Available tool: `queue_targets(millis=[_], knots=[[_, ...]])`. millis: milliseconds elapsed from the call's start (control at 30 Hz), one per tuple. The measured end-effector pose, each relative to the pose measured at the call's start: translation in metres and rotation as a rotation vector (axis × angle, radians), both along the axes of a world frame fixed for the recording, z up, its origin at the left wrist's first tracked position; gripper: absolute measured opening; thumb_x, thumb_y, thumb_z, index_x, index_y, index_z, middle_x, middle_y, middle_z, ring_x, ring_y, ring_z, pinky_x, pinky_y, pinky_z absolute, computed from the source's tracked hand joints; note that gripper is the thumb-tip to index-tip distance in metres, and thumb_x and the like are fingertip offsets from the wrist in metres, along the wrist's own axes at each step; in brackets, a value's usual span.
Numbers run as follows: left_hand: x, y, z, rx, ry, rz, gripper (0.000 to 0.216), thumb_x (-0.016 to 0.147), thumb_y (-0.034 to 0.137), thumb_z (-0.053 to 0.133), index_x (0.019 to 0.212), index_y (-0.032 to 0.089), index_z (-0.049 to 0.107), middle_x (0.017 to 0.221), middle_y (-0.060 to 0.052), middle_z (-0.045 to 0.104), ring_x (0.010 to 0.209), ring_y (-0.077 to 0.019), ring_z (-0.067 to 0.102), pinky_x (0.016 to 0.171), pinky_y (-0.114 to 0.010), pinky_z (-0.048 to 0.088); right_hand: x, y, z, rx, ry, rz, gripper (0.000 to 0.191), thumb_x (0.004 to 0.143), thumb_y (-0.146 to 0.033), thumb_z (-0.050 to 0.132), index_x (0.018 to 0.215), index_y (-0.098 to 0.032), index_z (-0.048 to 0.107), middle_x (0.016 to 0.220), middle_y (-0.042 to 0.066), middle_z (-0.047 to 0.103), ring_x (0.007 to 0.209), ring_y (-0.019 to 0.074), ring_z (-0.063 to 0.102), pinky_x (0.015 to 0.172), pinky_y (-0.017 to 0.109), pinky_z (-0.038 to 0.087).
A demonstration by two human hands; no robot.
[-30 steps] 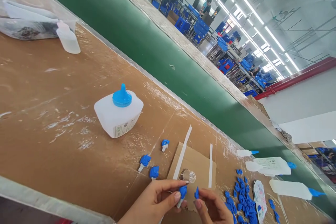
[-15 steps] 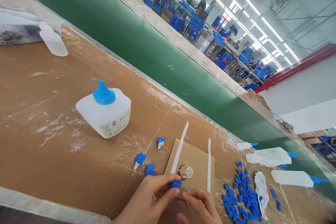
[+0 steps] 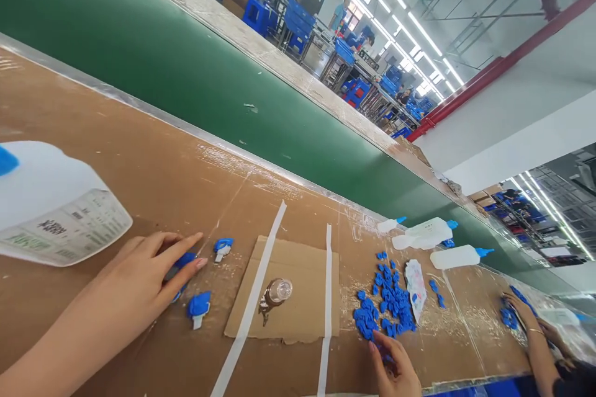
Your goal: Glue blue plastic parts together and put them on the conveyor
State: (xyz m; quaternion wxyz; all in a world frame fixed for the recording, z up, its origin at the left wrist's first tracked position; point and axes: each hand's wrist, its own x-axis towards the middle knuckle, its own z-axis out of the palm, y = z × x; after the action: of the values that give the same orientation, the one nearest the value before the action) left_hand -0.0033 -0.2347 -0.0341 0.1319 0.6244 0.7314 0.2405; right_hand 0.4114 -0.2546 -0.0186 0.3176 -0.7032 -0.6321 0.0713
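Observation:
My left hand (image 3: 153,267) is at the left, its thumb and forefinger around a small blue piece (image 3: 186,259). The thumb covers part of it, and more blue shows just below. Close by lie a blue piece with a white tab (image 3: 199,306) and a similar tabbed piece (image 3: 223,247). At the lower middle, my right hand (image 3: 395,365) has its fingertips nearly together on a small blue piece at the front edge of the loose blue heap (image 3: 393,298). A small clear cup-like object (image 3: 280,290) stands on a cardboard square (image 3: 302,260), away from both hands.
White tape strips (image 3: 328,279) hold the cardboard. A large white bottle (image 3: 51,198) stands at far left. Squeeze bottles (image 3: 454,257) and a stained white scrap (image 3: 416,291) lie beyond the heap. A co-worker's hands (image 3: 524,310) handle blue pieces at right. A green panel (image 3: 223,80) borders the table.
My hands have parted: the left went from beside the clear cup to the tabbed pieces, the right to the blue heap. The view has swung right, bringing a co-worker's hands into sight.

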Motion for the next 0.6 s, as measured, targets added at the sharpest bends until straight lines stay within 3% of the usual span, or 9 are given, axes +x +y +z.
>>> queue_targets(millis=[167, 300, 500, 600], knots=[[0.014, 0.017, 0.020, -0.087, 0.272, -0.084, 0.047, 0.094, 0.035, 0.030, 0.117, 0.009, 0.063, 0.105, -0.020, 0.069, 0.101, -0.0390, 0.057, 0.077, -0.047, 0.046, 0.013, 0.013, -0.006, -0.106, -0.182, 0.156, 0.049, 0.085, -0.063, 0.053, 0.094, -0.021, 0.076, 0.092, 0.009, 0.072, 0.071, 0.0205, 0.069, 0.063, 0.027, 0.058], [0.021, 0.028, 0.019, -0.094, 0.340, -0.094, 0.038, 0.094, 0.029, 0.035, 0.104, 0.015, 0.069, 0.095, -0.016, 0.072, 0.096, -0.0371, 0.060, 0.072, -0.045, 0.045, 0.023, 0.019, -0.012, -0.102, -0.234, 0.257, 0.044, 0.090, -0.057, 0.050, 0.096, -0.023, 0.077, 0.094, 0.011, 0.074, 0.084, 0.0233, 0.071, 0.069, 0.029, 0.059], [0.025, 0.028, 0.010, 0.084, 0.142, -0.099, 0.036, 0.091, 0.028, 0.032, 0.095, 0.016, 0.066, 0.091, -0.014, 0.073, 0.097, -0.0353, 0.062, 0.083, -0.051, 0.044, 0.017, 0.012, -0.013, -0.131, -0.212, 0.378, 0.037, 0.092, -0.052, 0.049, 0.097, -0.028, 0.077, 0.093, 0.008, 0.073, 0.087, 0.0205, 0.071, 0.077, 0.026, 0.058], [0.025, 0.018, 0.019, 0.224, -0.130, -0.088, 0.038, 0.092, 0.041, 0.032, 0.091, 0.020, 0.065, 0.089, -0.009, 0.072, 0.087, -0.0286, 0.066, 0.079, -0.042, 0.049, 0.010, 0.007, -0.011, -0.104, -0.151, 0.369, 0.039, 0.094, -0.052, 0.046, 0.092, -0.029, 0.078, 0.093, 0.008, 0.071, 0.086, 0.0196, 0.070, 0.078, 0.026, 0.057]])
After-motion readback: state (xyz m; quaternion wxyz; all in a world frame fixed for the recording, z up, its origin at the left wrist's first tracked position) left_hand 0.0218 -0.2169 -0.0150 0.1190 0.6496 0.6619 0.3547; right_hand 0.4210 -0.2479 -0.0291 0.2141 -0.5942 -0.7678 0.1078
